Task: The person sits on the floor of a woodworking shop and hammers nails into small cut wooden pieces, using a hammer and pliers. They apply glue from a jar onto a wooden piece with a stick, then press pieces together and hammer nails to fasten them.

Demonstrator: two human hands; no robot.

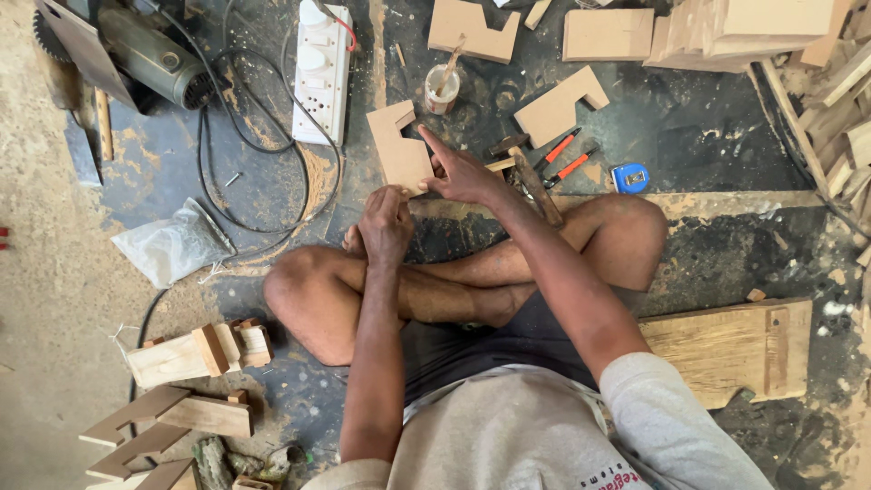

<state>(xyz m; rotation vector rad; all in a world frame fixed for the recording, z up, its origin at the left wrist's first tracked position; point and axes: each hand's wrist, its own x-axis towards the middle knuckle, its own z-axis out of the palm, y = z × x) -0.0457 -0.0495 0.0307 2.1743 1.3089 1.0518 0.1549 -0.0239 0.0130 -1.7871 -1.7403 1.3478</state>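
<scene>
Holding notched board [399, 150] at 12 o'clock: left hand [386, 222] closed on its edge, right hand [461, 172] open, fingers steadying; keep it flat.

Notched tan board piece [399, 150], hand-held

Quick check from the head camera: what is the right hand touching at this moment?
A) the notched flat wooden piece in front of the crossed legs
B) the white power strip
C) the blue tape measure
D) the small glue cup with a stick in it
A: the right hand rests its fingers on the edge of the notched wooden piece, while the left hand sits fisted just below it.
</scene>
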